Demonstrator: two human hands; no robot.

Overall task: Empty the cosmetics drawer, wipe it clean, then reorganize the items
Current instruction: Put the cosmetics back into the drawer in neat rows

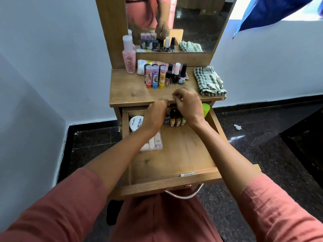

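The drawer (183, 154) stands pulled out under the tabletop (125, 91). At its back we see a row of nail polish bottles (175, 120), a white Zudio jar (136, 122) and a green cup (205, 109). The left hand (154, 116) and right hand (189, 105) hover over the bottles, fingers curled. We cannot tell whether either grips anything. Above, lip balm tubes (154, 75) and a checked cloth (208, 81) sit on the tabletop.
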